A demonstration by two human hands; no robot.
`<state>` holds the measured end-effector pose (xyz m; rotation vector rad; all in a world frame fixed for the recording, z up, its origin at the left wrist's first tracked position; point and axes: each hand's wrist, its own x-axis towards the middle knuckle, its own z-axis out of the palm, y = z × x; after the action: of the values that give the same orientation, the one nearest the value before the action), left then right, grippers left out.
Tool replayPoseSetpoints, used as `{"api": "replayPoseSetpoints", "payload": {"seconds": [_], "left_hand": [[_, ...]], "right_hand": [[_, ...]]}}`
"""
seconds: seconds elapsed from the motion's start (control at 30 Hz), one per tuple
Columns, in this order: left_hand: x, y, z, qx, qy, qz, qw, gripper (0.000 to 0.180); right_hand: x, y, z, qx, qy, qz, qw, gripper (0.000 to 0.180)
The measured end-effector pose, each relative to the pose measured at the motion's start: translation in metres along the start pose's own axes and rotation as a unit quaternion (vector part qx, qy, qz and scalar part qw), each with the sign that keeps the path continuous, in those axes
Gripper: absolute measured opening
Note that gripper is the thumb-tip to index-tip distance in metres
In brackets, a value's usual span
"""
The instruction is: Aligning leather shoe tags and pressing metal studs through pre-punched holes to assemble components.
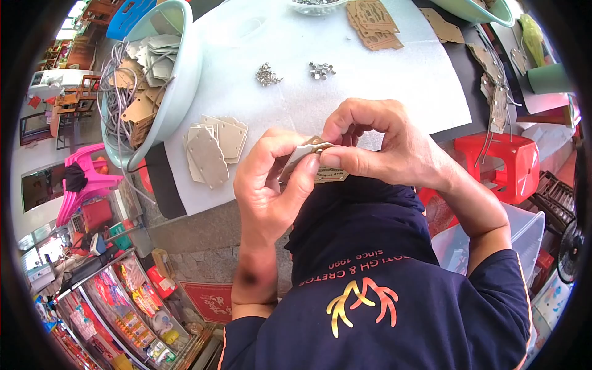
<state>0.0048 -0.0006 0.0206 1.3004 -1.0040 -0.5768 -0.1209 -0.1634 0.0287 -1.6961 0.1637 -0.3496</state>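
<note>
Over the table's near edge, my left hand [268, 188] is closed around a thin grey-brown tag-shaped plate [295, 159], its thumb pressed along the face. My right hand [394, 145] pinches the plate's upper corner between thumb and fingers, close to a small shiny metal stud [320, 150]. A brown printed piece [333, 175] shows just below the right thumb; whether it is joined to the plate I cannot tell. To the left of my hands, several grey plates [206, 155] lie overlapping. Two small heaps of metal fasteners, one heap [267, 75] and another [321, 71], sit beyond.
A large pale blue basin [190, 68] with plates and cords stands at the table's left. Brown pieces [372, 23] are stacked on the white sheet [407, 80] at the back. A red stool [512, 157] is at the right, a pink chair [83, 182] at the left.
</note>
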Motion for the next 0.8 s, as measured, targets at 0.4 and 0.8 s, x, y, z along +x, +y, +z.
{"api": "replayPoseSetpoints", "payload": {"seconds": [0.4, 0.8], "left_hand": [[-0.004, 0.004, 0.003, 0.078, 0.017, 0.040, 0.996, 0.017], [-0.009, 0.007, 0.012, 0.183, 0.047, 0.073, 0.979, 0.021]], "right_hand": [[0.000, 0.001, 0.000, -0.086, -0.012, -0.048, 0.995, 0.020], [-0.002, -0.001, 0.010, -0.059, -0.005, 0.000, 0.998, 0.010]]}}
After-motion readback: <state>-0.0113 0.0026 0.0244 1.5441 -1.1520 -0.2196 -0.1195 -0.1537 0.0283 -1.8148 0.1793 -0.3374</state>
